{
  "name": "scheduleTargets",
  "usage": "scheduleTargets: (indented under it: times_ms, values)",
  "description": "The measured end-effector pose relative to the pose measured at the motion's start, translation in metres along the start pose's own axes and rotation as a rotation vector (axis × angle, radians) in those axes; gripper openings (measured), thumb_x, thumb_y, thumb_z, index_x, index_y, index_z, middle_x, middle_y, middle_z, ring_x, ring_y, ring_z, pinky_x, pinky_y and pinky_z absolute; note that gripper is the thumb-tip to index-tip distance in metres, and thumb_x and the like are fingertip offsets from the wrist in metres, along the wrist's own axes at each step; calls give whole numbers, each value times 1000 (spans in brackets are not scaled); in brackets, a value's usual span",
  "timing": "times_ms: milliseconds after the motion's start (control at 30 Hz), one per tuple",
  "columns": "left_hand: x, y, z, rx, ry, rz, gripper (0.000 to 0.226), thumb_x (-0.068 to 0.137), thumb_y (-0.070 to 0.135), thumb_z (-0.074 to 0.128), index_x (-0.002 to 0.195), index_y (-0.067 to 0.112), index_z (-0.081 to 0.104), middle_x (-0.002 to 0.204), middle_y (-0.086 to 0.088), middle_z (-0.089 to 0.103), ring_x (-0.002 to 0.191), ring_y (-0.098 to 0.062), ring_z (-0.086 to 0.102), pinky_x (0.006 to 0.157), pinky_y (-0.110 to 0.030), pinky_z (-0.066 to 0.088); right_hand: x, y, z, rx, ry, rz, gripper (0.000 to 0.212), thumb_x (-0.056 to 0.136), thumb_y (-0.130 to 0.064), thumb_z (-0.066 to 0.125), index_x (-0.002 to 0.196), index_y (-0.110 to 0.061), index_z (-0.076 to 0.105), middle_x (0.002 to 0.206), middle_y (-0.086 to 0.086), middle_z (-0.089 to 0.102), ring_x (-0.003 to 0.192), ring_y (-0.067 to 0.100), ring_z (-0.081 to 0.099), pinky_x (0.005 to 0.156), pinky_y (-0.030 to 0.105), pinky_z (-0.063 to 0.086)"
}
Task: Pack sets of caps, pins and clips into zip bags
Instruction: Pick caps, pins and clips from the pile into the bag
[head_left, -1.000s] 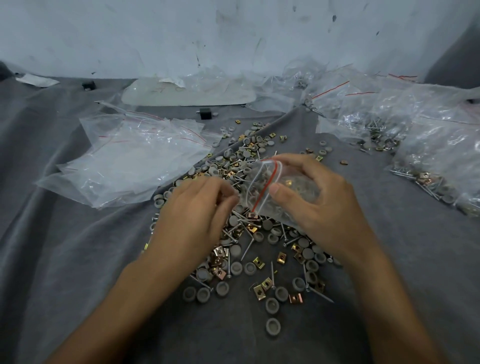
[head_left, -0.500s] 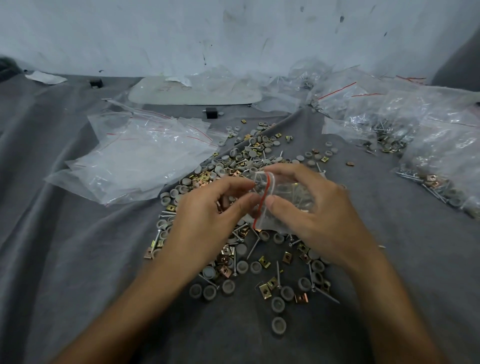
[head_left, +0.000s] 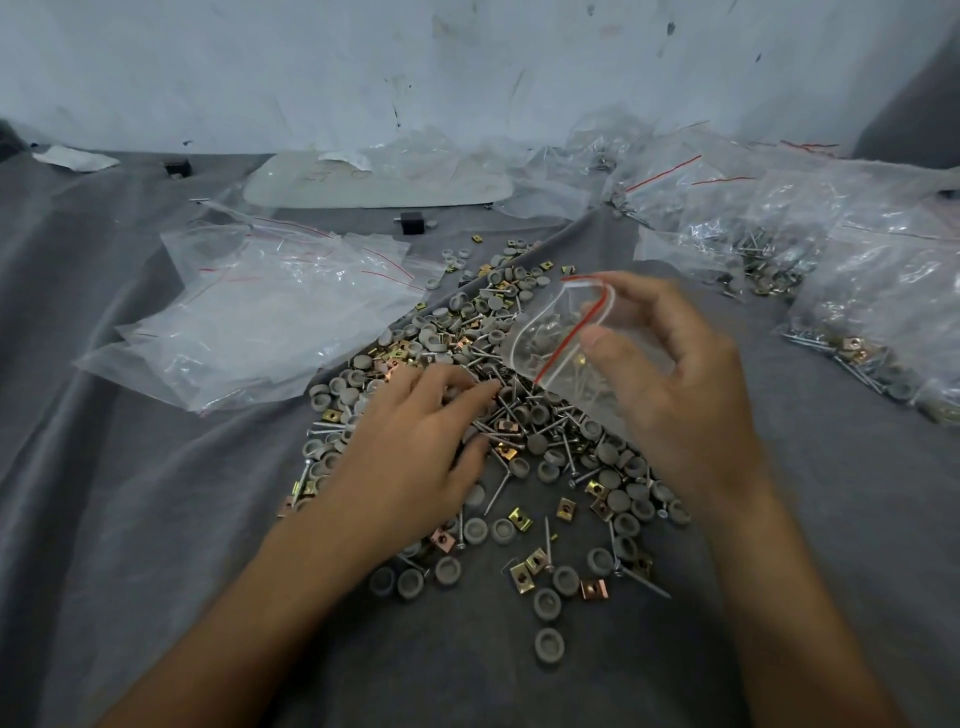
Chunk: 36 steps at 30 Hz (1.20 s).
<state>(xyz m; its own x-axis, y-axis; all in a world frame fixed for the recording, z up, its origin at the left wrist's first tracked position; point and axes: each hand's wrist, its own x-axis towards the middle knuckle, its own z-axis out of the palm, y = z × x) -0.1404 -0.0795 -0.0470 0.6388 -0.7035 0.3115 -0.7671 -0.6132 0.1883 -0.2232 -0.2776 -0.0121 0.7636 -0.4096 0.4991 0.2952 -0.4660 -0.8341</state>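
A heap of grey round caps (head_left: 549, 644), metal pins (head_left: 546, 538) and brass clips (head_left: 520, 517) lies spread on the grey cloth (head_left: 130, 519) in the middle. My right hand (head_left: 675, 384) holds a small clear zip bag (head_left: 550, 338) with a red strip above the heap; its mouth gapes open and some parts show inside. My left hand (head_left: 415, 447) lies palm down on the heap, fingertips among the pins. Whether it grips a pin is hidden.
A stack of flat zip bags (head_left: 270, 317) lies at the left. Filled bags (head_left: 857, 291) are piled at the right. A white tray-like sheet (head_left: 374, 182) and small black blocks (head_left: 410, 222) sit near the white wall at the back.
My left hand left the bag's mouth and dropped onto the heap. My right hand lifted the bag up and right, with its mouth opened wide.
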Motion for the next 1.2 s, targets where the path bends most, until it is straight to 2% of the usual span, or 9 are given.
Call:
scheduleTargets:
  times_ms: [133, 267, 433, 600, 667, 800, 967, 1100, 1200]
  values:
    - [0, 1, 1, 59, -81, -2, 57, 98, 45, 28, 152, 32, 43, 152, 9, 43, 126, -21, 39, 100, -40, 35, -1, -2, 3, -25, -29, 11, 28, 94, -31, 65, 122, -32, 66, 112, -16, 72, 108, 4, 68, 88, 20, 53]
    - [1, -1, -1, 40, -21, 36, 37, 99, 38, 51, 132, 29, 64, 130, 11, 63, 114, -22, 52, 89, -39, 36, -1, -3, 2, -44, -41, 22, 30, 93, -32, 65, 123, -31, 66, 111, -18, 71, 111, 2, 66, 90, 21, 54]
    - [3, -5, -5, -92, 41, 33, 22, 95, 30, 66, 116, 27, 71, 109, 11, 71, 102, -17, 58, 88, -37, 42, -2, -3, 2, -62, -52, 39, 31, 93, -33, 65, 124, -33, 66, 111, -21, 71, 110, 0, 65, 89, 19, 53]
    - [5, -10, -10, -317, 195, -129, 15, 87, 36, 74, 100, 33, 68, 86, 35, 59, 83, 12, 50, 70, -9, 34, -2, -4, 2, -68, -79, 54, 33, 93, -35, 64, 125, -32, 65, 112, -20, 71, 109, 3, 67, 92, 35, 58]
    - [5, -13, -11, -403, 215, -186, 14, 86, 38, 76, 97, 36, 67, 84, 39, 57, 74, 9, 55, 60, -9, 35, -3, -5, 3, -71, -93, 56, 33, 93, -35, 64, 126, -31, 65, 111, -20, 71, 107, 2, 68, 89, 34, 59]
    - [5, -17, -13, -594, 242, -259, 21, 90, 29, 74, 108, 40, 70, 78, 25, 63, 66, 0, 57, 55, -10, 40, -3, -4, 3, -97, -127, 62, 34, 92, -36, 64, 125, -32, 65, 111, -19, 71, 107, 1, 67, 90, 32, 58]
    - [5, -3, -16, -797, 290, -186, 28, 92, 17, 72, 112, 36, 67, 96, 10, 71, 88, -12, 67, 75, -24, 55, -8, -4, 7, -169, -271, 55, 32, 94, -37, 68, 125, -39, 64, 109, -19, 69, 100, 1, 68, 81, 28, 61]
    - [3, 11, -15, -713, 248, -67, 36, 90, 34, 65, 125, 35, 61, 114, 23, 68, 96, 6, 63, 78, -8, 47, -9, -4, 10, -212, -341, 14, 38, 92, -36, 70, 129, -39, 62, 115, -17, 68, 105, 0, 66, 85, 21, 56]
    - [2, 13, -16, -790, 233, -45, 38, 92, 34, 61, 129, 27, 58, 123, 21, 67, 116, 7, 60, 87, -13, 50, -9, -5, 9, -183, -301, 3, 36, 92, -37, 70, 128, -38, 63, 115, -16, 69, 105, 1, 66, 86, 22, 56]
